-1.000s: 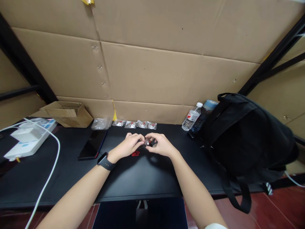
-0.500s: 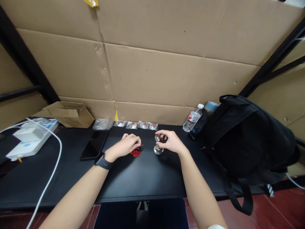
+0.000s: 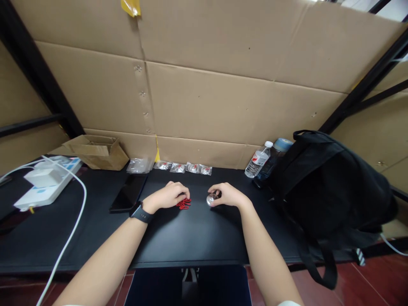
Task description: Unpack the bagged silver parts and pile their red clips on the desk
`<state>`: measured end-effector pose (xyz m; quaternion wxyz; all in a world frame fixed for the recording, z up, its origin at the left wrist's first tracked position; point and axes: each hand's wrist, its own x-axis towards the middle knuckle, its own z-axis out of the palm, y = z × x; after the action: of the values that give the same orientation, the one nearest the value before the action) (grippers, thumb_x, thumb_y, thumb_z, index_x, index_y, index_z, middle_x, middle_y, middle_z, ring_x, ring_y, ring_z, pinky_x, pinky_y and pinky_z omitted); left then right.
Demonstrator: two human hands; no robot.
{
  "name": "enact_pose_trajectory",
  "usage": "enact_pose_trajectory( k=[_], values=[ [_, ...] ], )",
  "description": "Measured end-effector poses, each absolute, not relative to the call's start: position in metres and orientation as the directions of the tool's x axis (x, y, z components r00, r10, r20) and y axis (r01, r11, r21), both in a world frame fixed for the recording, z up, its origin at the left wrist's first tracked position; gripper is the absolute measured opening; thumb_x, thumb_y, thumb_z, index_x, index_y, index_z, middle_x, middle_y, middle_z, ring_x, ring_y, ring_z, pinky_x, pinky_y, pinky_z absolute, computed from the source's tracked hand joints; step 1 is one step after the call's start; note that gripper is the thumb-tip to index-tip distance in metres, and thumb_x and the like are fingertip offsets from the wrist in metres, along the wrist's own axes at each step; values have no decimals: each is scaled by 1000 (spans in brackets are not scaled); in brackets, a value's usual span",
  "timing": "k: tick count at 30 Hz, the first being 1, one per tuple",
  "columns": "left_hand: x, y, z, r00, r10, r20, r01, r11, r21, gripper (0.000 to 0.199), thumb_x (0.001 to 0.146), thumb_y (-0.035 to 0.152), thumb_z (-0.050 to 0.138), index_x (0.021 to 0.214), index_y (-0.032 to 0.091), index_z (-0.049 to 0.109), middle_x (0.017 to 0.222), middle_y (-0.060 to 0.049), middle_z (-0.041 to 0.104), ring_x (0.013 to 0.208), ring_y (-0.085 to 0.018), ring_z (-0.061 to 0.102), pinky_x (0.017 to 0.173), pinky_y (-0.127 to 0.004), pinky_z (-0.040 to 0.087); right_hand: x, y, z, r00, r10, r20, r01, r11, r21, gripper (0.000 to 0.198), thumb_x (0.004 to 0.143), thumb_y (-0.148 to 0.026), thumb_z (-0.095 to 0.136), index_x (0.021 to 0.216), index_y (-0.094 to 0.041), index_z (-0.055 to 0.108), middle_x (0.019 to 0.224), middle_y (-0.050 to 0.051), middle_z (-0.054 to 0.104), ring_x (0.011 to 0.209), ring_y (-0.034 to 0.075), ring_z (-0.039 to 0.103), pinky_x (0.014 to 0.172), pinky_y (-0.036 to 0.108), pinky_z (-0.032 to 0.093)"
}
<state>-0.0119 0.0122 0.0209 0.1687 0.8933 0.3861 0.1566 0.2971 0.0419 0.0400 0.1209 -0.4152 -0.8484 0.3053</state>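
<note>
A small heap of red cord (image 3: 184,205) lies on the black tabletop, and the fingers of my left hand (image 3: 174,194) are pinched together on its far edge. My left wrist wears a black watch. To the right, a shiny silver domed disc (image 3: 210,200) sits low at the table, gripped by its edge between the thumb and curled fingers of my right hand (image 3: 228,194). The second disc cannot be told apart from it here. Behind both hands, several similar silver pieces with red bits lie in clear packets (image 3: 177,168) in a row.
At left are a dark phone (image 3: 126,193), clear plastic bags (image 3: 139,165), a brown paper bag (image 3: 102,156) and a white power strip (image 3: 41,193) with cables. A water bottle (image 3: 256,163), a blue-lidded bottle (image 3: 283,145) and a black backpack (image 3: 331,195) stand right. Cardboard (image 3: 204,102) walls the back.
My right hand has lowered the silver disc it holds onto the other one, where two stood apart before. My left hand has dropped slightly, and the lifted strand of red cord has come down.
</note>
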Motion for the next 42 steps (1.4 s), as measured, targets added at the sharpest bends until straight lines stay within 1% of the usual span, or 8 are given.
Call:
enact_pose_trajectory(
  k=[7,13,16,21,26,30,33,42],
  values=[
    [-9,9,29,647,741,180,624,-651,432,22,97,21,52,99,25,74,96,-2,77,92,-19,70,87,-28,48,272,71,21,-521,806,280,639,586,-499,34,90,-22,68,123,-17,72,130,14,69,118,24,66,103,39,50],
    [-11,12,27,594,770,231,673,-634,381,21,98,21,53,98,24,74,96,-3,78,94,-21,71,88,-30,48,247,112,20,-473,876,95,823,478,-307,62,93,-23,63,154,-23,48,162,14,45,146,32,45,114,49,40],
    [-13,13,26,587,774,239,671,-629,392,18,97,22,56,97,24,74,96,-2,78,94,-20,71,89,-30,48,240,119,22,-410,910,69,870,412,-269,63,92,-26,67,153,-27,49,156,13,53,140,32,50,112,49,40],
    [-15,13,28,547,797,254,693,-602,396,18,99,24,55,97,24,73,96,-2,78,95,-21,70,91,-32,48,239,123,24,-318,938,138,885,346,-312,32,94,-18,59,124,-19,72,129,16,71,126,31,61,108,44,41],
    [-11,9,27,478,802,358,687,-595,417,27,101,29,55,127,25,64,131,-7,70,123,-25,63,104,-39,45,245,117,29,-348,923,167,793,384,-472,26,98,-23,54,110,-17,77,109,11,80,99,24,74,89,31,53],
    [-2,4,25,452,777,438,667,-621,412,47,103,33,53,150,29,47,155,-9,52,141,-27,49,111,-44,42,247,96,26,-438,873,216,454,422,-785,29,93,-36,64,107,-15,78,101,9,81,88,23,76,80,31,59],
    [3,4,21,421,797,433,714,-585,385,43,104,38,52,147,30,52,145,-9,57,132,-28,53,107,-47,43,250,81,20,-386,888,249,298,376,-878,34,85,-44,73,101,-15,79,92,10,81,77,23,75,74,33,59],
    [2,10,8,450,816,364,752,-566,338,24,102,38,56,112,29,76,120,-6,64,118,-28,52,98,-45,41,271,80,3,-238,865,441,430,501,-751,23,89,-38,68,82,-21,82,94,9,79,88,23,73,75,33,53]
  ],
)
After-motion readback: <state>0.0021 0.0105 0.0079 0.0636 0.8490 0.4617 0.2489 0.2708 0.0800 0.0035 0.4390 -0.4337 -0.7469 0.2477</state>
